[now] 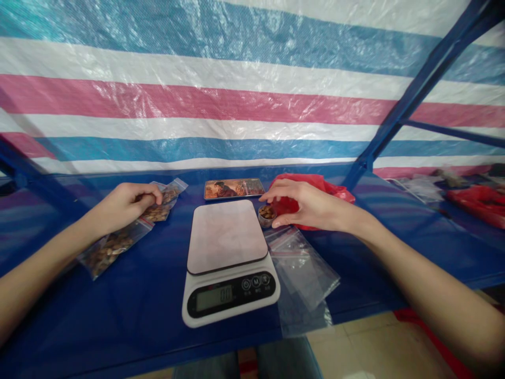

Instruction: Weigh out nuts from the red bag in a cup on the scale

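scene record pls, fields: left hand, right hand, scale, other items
left hand: left hand on a filled zip bag of brown pieces
right hand: right hand gripping a small cup of brown pieces, beside the platform
scale: kitchen scale centred on blue table, platform bare, display lit
other items: second filled bag; empty zip bags; phone; red plastic bag

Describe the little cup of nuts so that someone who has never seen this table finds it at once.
Start at the white kitchen scale in the middle of the blue table. Just off the scale's far right corner, under the fingers of the right hand, stands the small cup, in front of the red plastic bag. It is the only round open container; the other nuts lie in flat clear zip bags near the left hand.
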A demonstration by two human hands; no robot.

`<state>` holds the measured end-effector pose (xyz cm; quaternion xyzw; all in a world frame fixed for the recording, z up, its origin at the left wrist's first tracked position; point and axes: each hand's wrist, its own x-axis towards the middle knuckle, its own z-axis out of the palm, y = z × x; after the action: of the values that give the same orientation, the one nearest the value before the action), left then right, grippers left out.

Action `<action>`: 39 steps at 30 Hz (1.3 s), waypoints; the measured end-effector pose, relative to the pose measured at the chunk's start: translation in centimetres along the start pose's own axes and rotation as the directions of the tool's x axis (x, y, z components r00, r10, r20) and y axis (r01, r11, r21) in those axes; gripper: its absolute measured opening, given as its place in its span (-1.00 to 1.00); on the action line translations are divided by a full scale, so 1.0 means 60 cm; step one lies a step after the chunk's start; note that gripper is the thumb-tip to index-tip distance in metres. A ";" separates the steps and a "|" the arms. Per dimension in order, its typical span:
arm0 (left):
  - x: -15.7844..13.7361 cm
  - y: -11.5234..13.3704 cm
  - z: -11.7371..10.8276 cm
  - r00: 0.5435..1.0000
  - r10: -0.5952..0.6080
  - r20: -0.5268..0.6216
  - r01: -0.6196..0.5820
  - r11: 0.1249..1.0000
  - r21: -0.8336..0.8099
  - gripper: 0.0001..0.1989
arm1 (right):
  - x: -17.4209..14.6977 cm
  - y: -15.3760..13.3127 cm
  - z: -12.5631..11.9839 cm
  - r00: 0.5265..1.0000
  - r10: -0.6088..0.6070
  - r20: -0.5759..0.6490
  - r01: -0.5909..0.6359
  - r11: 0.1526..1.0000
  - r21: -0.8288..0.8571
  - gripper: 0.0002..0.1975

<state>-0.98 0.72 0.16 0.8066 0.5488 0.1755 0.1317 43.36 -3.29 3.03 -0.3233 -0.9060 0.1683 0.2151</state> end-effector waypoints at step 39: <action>0.002 -0.004 0.004 0.997 0.067 -0.035 -0.068 0.997 -0.028 -0.72 | 0.037 -0.083 0.049 0.995 0.017 -0.099 -0.011 0.999 0.053 -0.62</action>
<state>-1.06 0.90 -0.15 0.8195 0.5210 0.2015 0.1280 37.77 -5.94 3.34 -0.3319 -0.8871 0.1774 0.2671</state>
